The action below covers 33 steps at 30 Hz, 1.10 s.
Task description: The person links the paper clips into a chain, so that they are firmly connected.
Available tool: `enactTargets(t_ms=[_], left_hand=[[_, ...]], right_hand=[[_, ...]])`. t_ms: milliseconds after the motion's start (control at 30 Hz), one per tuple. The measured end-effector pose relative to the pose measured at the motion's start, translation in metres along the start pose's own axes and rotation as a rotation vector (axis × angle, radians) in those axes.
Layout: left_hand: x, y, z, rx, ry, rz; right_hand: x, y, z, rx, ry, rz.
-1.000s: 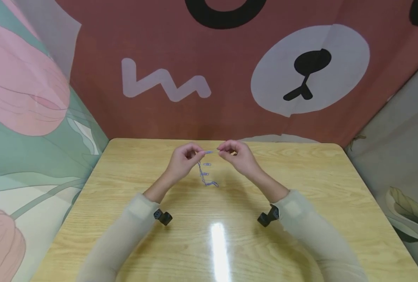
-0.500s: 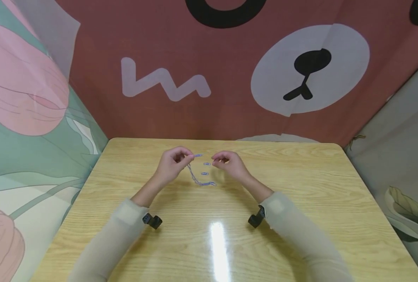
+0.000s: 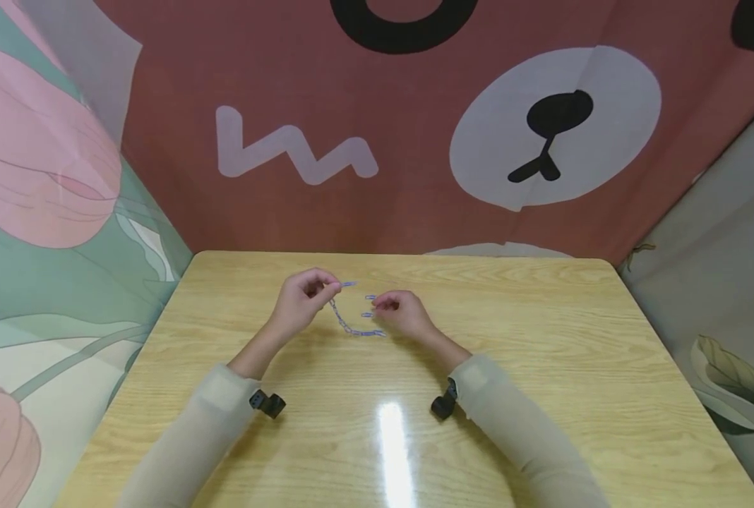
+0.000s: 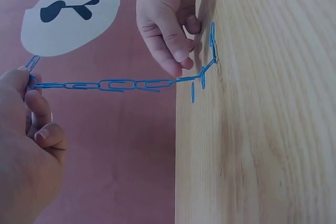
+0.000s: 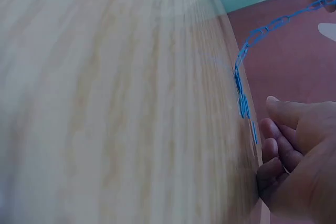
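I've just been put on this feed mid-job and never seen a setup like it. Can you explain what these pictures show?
There is no robot here: a person works with two bare hands. The head view comes from a camera worn on the head, looking forward and down. The other two views come from the small black cameras on the wrists, each watching its own hand.

The left hand pinches one end of a chain of blue paper clips, which hangs down to the wooden table, where its far end lies. Beside that end lie two loose paper clips. The right hand is close to them, with nothing visibly held.
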<state>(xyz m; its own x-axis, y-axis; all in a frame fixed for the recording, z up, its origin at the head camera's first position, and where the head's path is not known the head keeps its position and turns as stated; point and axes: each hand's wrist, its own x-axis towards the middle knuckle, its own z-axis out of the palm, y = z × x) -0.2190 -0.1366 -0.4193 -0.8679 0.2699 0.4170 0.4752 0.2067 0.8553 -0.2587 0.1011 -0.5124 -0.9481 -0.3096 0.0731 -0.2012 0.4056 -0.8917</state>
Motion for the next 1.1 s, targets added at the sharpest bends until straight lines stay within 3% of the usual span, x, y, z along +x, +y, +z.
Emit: enactTargets(t_ms=[167, 600, 1100], left_hand=[[0.002, -0.014, 0.0, -0.004, 0.011, -0.009], [0.003, -0.015, 0.0, -0.009, 0.012, 0.014], [0.003, -0.014, 0.002, -0.02, -0.005, 0.028]], right_hand=[[-0.002, -0.001, 0.005, -0.075, -0.017, 0.0], [0.003, -0.011, 0.017, -0.256, 0.025, 0.089], [0.005, -0.015, 0.024, -0.305, 0.043, 0.117]])
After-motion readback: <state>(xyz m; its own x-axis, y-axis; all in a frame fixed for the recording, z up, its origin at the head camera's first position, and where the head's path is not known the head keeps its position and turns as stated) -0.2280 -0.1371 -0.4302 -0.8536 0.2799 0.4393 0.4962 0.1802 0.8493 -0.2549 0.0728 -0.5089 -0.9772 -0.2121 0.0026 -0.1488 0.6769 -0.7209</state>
